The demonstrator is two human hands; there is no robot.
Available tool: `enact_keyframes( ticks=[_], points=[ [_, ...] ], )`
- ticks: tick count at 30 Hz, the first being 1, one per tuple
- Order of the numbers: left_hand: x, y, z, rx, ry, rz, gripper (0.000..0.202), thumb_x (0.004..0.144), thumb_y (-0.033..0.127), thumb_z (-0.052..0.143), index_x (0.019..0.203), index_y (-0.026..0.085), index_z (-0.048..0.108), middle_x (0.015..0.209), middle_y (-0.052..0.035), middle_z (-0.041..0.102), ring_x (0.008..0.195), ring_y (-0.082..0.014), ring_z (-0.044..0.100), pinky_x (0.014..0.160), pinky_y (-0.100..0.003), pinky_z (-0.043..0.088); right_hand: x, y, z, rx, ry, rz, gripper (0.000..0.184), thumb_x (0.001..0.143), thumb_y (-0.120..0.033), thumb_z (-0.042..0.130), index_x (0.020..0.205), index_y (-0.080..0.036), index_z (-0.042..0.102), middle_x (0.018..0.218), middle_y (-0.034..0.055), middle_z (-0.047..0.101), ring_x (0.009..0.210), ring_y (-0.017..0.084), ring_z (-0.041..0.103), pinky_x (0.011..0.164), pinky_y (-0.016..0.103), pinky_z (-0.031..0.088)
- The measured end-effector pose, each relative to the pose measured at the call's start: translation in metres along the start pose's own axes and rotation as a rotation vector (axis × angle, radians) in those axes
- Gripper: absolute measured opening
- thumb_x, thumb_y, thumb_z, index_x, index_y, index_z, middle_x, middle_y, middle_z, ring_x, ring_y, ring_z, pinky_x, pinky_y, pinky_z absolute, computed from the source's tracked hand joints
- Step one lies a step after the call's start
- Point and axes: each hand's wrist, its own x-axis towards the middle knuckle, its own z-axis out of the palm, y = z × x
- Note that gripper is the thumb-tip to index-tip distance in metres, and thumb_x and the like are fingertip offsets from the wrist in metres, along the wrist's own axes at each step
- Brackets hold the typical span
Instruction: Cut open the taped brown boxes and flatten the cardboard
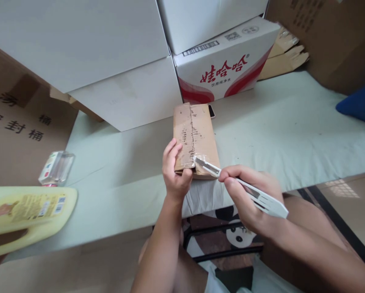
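Observation:
A small brown cardboard parcel point(197, 134) with torn tape along its top lies on the pale green surface point(286, 122) near its front edge. My left hand point(174, 171) is closed round the parcel's near left corner, thumb on top. My right hand point(249, 195) is shut on a white utility knife point(246, 189). The knife's blade tip rests on the clear tape at the parcel's near end.
White boxes point(109, 65) and a red-and-white printed carton point(225, 65) stand stacked at the back. A brown box point(20, 122) sits at the left, with a yellow bottle point(26, 215) and a small clear packet point(56, 167) in front. A blue object point(359, 103) lies at the right.

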Motion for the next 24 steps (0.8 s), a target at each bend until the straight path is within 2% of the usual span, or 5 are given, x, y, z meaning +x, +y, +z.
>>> enact_keyframes(
  ticks=[10, 16, 20, 22, 24],
  points=[
    [0.000, 0.000, -0.001, 0.032, -0.011, -0.020, 0.053, 0.093, 0.053, 0.055, 0.130, 0.016, 0.063, 0.141, -0.0188, 0.060, 0.133, -0.0328, 0.057, 0.111, -0.052, 0.046, 0.006, 0.013, 0.011, 0.116, -0.040, 0.061, 0.019, 0.087, -0.025, 0.054, 0.073, -0.019, 0.065, 0.048, -0.0055, 0.050, 0.040, 0.008, 0.043, 0.041, 0.021, 0.033],
    [0.001, -0.004, -0.003, -0.027, 0.022, -0.019, 0.051, 0.095, 0.053, 0.053, 0.132, 0.019, 0.063, 0.141, -0.0170, 0.060, 0.133, -0.0308, 0.057, 0.112, -0.050, 0.045, -0.009, 0.028, -0.004, 0.151, 0.176, -0.113, 0.019, 0.093, -0.027, 0.052, 0.083, -0.022, 0.068, 0.048, -0.0054, 0.045, 0.039, 0.010, 0.038, 0.042, 0.027, 0.033],
    [-0.002, -0.010, -0.007, -0.076, 0.090, -0.105, 0.043, 0.096, 0.044, 0.053, 0.132, 0.022, 0.063, 0.138, -0.0132, 0.064, 0.130, -0.0284, 0.060, 0.112, -0.046, 0.045, 0.002, 0.045, -0.010, -0.098, 0.265, -0.199, 0.011, 0.090, -0.027, 0.057, 0.086, -0.024, 0.066, 0.057, -0.0032, 0.055, 0.045, 0.012, 0.048, 0.048, 0.028, 0.041],
    [-0.005, -0.015, -0.007, -0.069, 0.209, -0.204, 0.042, 0.096, 0.045, 0.053, 0.128, 0.020, 0.063, 0.129, -0.0131, 0.068, 0.123, -0.0274, 0.064, 0.108, -0.043, 0.048, 0.015, 0.060, -0.008, -0.307, 0.184, -0.148, 0.015, 0.087, -0.030, 0.058, 0.097, -0.023, 0.067, 0.071, 0.0014, 0.065, 0.057, 0.016, 0.059, 0.056, 0.031, 0.048],
    [-0.006, -0.021, -0.008, -0.047, 0.366, -0.319, 0.043, 0.094, 0.046, 0.055, 0.126, 0.018, 0.061, 0.123, -0.0135, 0.069, 0.119, -0.0268, 0.066, 0.105, -0.040, 0.050, 0.027, 0.079, -0.006, -0.508, 0.065, -0.032, 0.038, 0.087, -0.035, 0.056, 0.120, -0.019, 0.064, 0.093, 0.0095, 0.072, 0.079, 0.025, 0.068, 0.067, 0.037, 0.053]
  ],
)
